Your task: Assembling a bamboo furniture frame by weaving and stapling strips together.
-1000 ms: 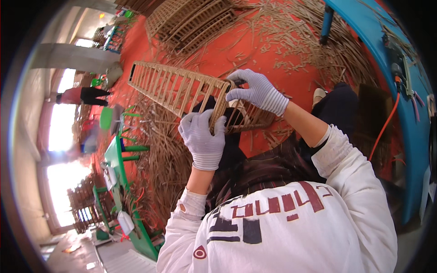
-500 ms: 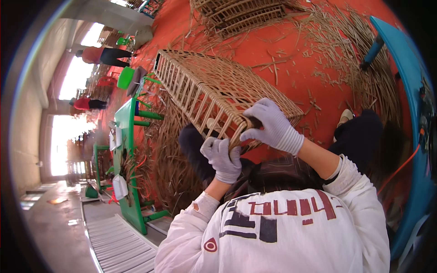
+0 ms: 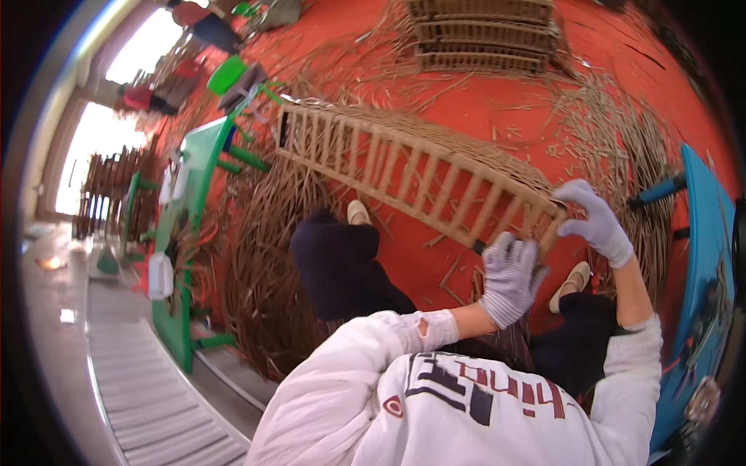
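Note:
A long, box-like wicker basket (image 3: 443,140) of brown woven strands stretches from the upper left toward my hands. Its open slatted side faces me. My left hand (image 3: 509,283), in a white striped knit glove, has its fingers curled on the lower edge of the near right end. At the upper corner of that same end, my right hand (image 3: 594,221), gloved alike, pinches the rim between thumb and fingers. The far end of the basket sits near the green chair.
Stacked wicker baskets (image 3: 482,35) lie ahead on the red floor. Loose strands pile up at left (image 3: 264,272) and right (image 3: 622,147). A green table (image 3: 175,233) flanks me on the left, a blue table (image 3: 703,233) on the right. Two people stand far left.
The basket has swung round and shifted right, so its slatted side now lies more across my view. Both hands have moved right with it, still at its near end.

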Demonstrator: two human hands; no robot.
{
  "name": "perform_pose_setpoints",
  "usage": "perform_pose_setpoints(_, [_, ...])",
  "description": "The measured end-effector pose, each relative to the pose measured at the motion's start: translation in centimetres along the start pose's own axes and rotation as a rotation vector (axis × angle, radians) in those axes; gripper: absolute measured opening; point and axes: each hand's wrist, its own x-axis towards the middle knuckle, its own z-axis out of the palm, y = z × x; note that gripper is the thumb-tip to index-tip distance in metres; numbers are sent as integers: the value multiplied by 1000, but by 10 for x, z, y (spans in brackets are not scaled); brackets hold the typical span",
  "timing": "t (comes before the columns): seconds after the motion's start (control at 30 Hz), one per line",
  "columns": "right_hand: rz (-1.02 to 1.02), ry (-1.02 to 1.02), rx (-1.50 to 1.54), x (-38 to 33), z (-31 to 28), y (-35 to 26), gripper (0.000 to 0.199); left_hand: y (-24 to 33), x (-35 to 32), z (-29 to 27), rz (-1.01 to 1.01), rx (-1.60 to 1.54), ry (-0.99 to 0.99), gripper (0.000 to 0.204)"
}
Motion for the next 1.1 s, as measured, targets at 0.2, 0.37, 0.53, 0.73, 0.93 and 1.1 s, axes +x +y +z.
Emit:
perform_pose_setpoints(0.2, [8, -130, -157, -11, -12, 15, 55, -15, -23, 31, 32, -63, -183, 61])
perform_pose_setpoints(0.37, [-131, -223, -295, -23, 24, 22, 57, -50, -46, 35, 242, 4, -289, 51])
perform_pose_setpoints(0.53, [-178, -198, -379, -10, 38, 54, 55, -82, -33, 64, 285, 85, -314, 45])
perform_pose_setpoints(0.73, [-289, -409, -755, 18, 52, 152, 58, -116, 17, 63, 255, 180, -795, 36])
perform_pose_setpoints(0.93, [414, -232, -616, -11, 87, 246, 30, -256, -22, 0, -319, 258, -355, 17])
perform_pose_setpoints(1.1, [705, -57, -307, -39, 99, 324, 32, -470, -111, -41, -1130, 516, -329, 27])
